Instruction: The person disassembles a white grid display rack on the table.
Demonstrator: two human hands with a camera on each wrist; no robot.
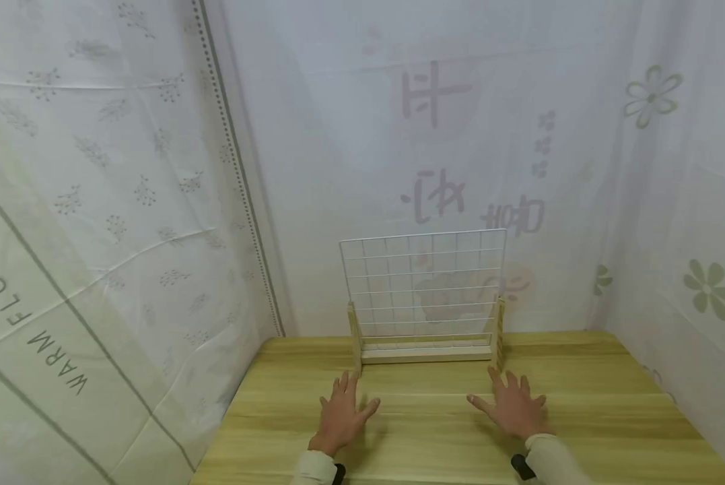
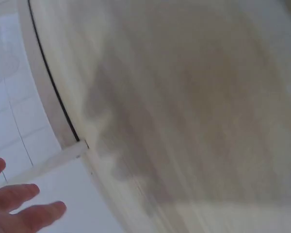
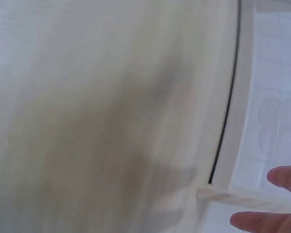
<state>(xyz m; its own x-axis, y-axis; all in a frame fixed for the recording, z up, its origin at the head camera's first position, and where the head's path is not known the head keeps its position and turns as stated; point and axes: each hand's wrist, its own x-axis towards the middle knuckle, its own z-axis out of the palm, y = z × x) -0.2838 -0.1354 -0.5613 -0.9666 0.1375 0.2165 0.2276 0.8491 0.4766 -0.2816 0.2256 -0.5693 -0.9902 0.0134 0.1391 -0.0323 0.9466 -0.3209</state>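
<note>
A white wire grid panel [image 1: 424, 283] stands upright in a pale wooden base [image 1: 425, 353] at the back of the wooden table [image 1: 592, 404]. My left hand [image 1: 341, 415] lies flat with fingers spread, just in front of the base's left foot. My right hand [image 1: 512, 406] lies flat the same way, in front of the right foot. Neither hand holds anything. In the left wrist view my fingertips [image 2: 24, 206] show at the lower left beside the wooden base [image 2: 48, 162]. In the right wrist view my fingertips [image 3: 281, 194] show at the lower right near the base [image 3: 233, 196].
White printed curtains [image 1: 126, 202] hang close around the table on the left, back and right. The table's left edge [image 1: 229, 417] runs near the left curtain.
</note>
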